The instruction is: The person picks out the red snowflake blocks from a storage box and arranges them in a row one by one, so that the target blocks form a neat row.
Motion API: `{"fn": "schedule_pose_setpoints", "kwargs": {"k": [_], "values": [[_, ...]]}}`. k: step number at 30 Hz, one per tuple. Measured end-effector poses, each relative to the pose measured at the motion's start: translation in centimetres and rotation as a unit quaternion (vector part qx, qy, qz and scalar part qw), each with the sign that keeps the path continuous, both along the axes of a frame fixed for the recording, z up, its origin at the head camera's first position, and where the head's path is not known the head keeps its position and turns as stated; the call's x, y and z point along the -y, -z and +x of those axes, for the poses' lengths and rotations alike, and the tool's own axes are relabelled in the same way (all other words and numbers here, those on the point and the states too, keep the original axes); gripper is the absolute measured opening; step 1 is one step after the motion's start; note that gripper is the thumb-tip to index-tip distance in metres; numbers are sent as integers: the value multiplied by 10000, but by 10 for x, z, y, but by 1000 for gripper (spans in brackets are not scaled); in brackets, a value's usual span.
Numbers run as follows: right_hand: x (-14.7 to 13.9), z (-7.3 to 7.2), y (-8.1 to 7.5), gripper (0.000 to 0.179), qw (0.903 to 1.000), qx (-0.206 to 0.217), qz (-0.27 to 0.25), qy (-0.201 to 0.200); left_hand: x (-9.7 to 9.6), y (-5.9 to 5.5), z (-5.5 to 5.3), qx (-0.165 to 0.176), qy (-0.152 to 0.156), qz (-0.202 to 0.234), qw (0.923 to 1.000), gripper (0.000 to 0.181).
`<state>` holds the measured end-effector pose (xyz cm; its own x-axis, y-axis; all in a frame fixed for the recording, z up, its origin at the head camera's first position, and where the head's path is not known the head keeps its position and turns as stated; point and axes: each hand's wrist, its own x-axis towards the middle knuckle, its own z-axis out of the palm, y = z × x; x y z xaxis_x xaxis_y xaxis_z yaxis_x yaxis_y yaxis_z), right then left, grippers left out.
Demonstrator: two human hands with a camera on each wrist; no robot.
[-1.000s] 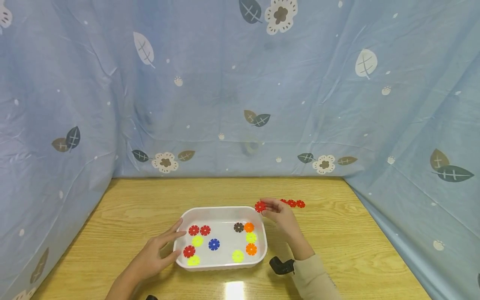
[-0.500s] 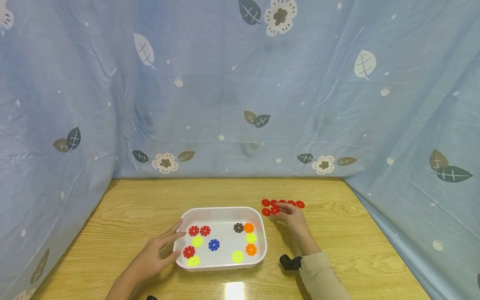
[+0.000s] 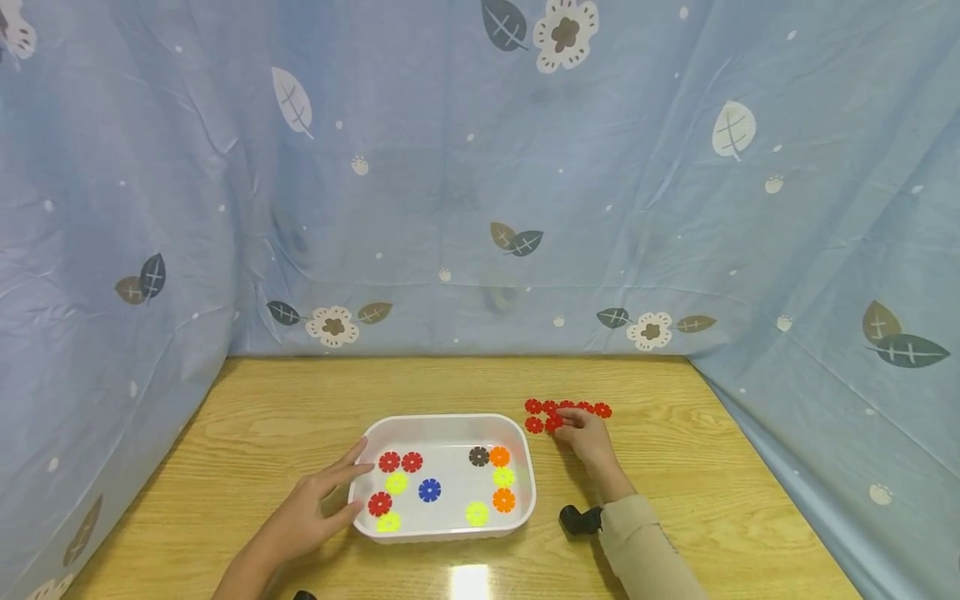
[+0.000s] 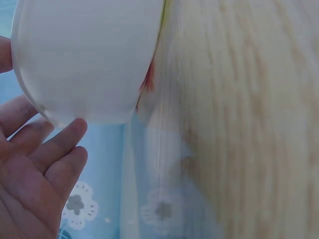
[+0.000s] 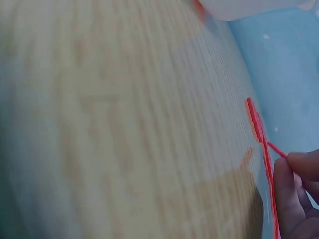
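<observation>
Red disc (image 5: pixel 276 150) pinched, tilted.
Lower it flat from your right hand (image 3: pixel 591 440) — left hand (image 3: pixel 318 500) spread against the tray (image 3: pixel 450 429).

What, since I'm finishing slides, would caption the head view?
Right hand pinches a red snowflake disc; left hand touches a white tub of multicoloured discs.

Pinches a thin red piece (image 5: pixel 277 150), edge-on, between the fingers (image 5: pixel 283 177) of the right hand (image 5: pixel 291 209) at lower right. Held at a tilt, with the free end near two red strips (image 5: pixel 269 179), one short and one long, lying low along the tabletop (image 5: pixel 119 119); unclear whether touching. Looks across pale wood grain, blurred toward the left, with a reddish mark (image 5: pixel 246 159) beside the strips. Takes in part of a white container (image 5: pixel 254 7) at the top and blue, white-spotted cloth (image 5: pixel 284 74) at the right.
</observation>
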<state>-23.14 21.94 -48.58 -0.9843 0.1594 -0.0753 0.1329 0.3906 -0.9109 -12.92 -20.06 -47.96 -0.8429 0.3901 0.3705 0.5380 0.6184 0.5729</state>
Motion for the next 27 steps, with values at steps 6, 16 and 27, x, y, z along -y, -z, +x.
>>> {"fn": "schedule_pose_setpoints", "kwargs": {"k": [6,16,27], "values": [[1,-2,3,32,9992,-33,391,17,0,0,0,-5,30,33,10000,39],[4,-1,3,32,9914,-363,1260,32,-1,-1,-1,47,-57,-103,9999,38],[6,4,-2,37,9946,-355,969,64,0,-1,-2,16,25,-26,10000,38]]}}
